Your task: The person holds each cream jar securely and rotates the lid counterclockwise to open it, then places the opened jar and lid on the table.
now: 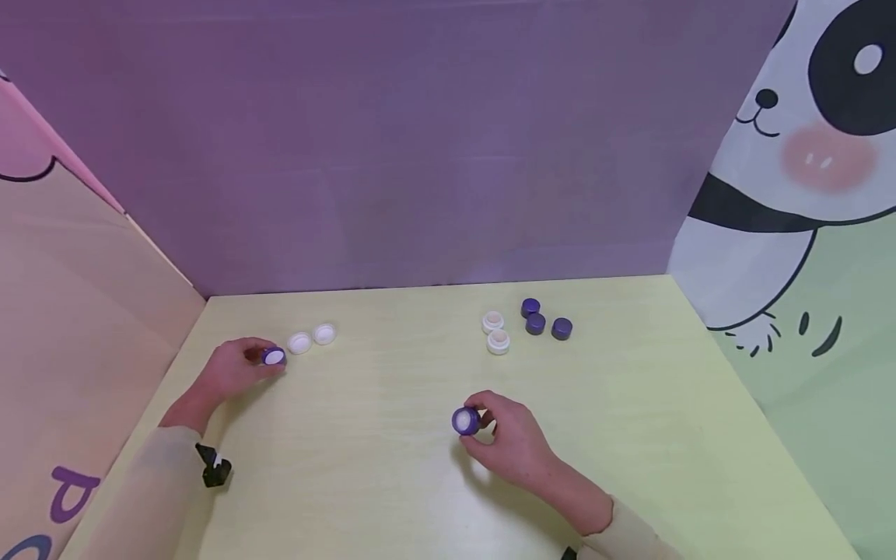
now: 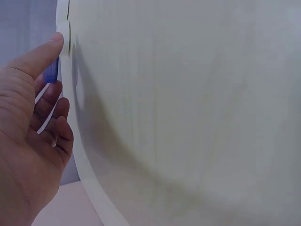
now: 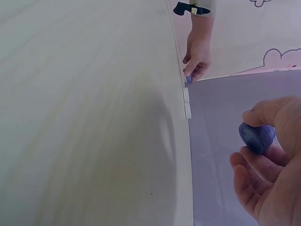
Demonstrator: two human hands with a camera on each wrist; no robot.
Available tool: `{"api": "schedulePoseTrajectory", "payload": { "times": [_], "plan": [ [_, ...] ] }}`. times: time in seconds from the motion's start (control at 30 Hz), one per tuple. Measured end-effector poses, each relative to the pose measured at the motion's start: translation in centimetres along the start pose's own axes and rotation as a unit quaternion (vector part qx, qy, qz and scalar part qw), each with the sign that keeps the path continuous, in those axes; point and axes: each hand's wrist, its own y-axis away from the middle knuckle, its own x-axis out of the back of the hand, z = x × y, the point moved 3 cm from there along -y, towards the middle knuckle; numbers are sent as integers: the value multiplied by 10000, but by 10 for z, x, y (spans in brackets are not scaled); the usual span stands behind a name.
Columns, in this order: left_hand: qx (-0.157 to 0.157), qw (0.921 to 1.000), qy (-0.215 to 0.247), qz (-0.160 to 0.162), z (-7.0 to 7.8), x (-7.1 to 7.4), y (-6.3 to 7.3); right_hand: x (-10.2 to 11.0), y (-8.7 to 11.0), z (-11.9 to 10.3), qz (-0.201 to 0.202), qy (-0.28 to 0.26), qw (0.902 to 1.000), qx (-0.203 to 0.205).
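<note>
My left hand (image 1: pixel 236 367) pinches a small purple cap with a pale round face (image 1: pixel 274 356) at the left of the table. In the left wrist view, the thumb covers part of this cap (image 2: pixel 51 71). Just right of that hand lie two white round lids (image 1: pixel 299 342), side by side. Over the table's middle, my right hand (image 1: pixel 514 437) grips another purple cap with a pale round face (image 1: pixel 465 421) between thumb and fingers. This second cap (image 3: pixel 257 137) is tilted in the right wrist view. It appears raised off the table, with the hand's shadow below.
Two small white jars (image 1: pixel 498 342) stand touching at the back right. Beside them are three purple caps (image 1: pixel 562 328), two of them close together. The pale wooden table (image 1: pixel 378 474) meets a purple back wall (image 1: pixel 420 155) and printed side walls.
</note>
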Motion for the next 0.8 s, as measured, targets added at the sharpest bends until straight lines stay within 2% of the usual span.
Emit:
{"api": "schedulePoseTrajectory", "payload": {
  "times": [0.2,0.4,0.8],
  "plan": [
    [-15,10000,34,69,-4,4,-8,2,-1,2,57,-16,10000,-10],
    [12,9998,186,-23,-2,5,-15,3,-1,5,90,66,9999,-57],
    [-47,9998,189,-49,-7,-3,-20,5,2,7,50,16,9999,-89]
  ]
}}
